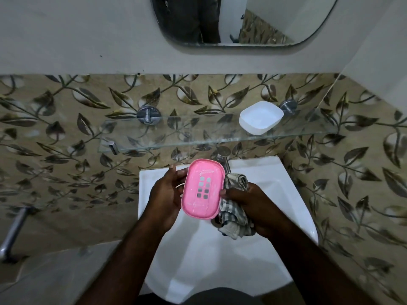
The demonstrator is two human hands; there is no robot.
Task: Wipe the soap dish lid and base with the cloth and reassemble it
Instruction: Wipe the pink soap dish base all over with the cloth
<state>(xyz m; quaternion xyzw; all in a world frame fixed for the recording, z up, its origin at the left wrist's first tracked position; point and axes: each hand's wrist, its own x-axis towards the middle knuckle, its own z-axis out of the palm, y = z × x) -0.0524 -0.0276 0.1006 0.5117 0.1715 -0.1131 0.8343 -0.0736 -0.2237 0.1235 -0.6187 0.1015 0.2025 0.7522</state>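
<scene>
Two hands are held over a white sink [275, 183], close to the camera. The left hand [167, 194] holds the pink base [203, 188] of the soap dish by its left edge, with the fingers [174, 170] curled round the rim and the thumb hidden under it. The base is tilted, so its slotted face looks up at the camera, and pale streaks show on it. The right hand [253, 208] is closed round a bunched checked cloth [233, 219], which touches the right edge of the base and hangs down below the fist. Just behind the base stands a metal tap [224, 164], partly covered by it. Higher on the leaf-patterned tiles [66, 128] there is a glass shelf [176, 133], and the white lid [261, 119] lies on its right part, hollow side up, well apart from the base. Above all, a mirror [242, 18] hangs on the wall.
</scene>
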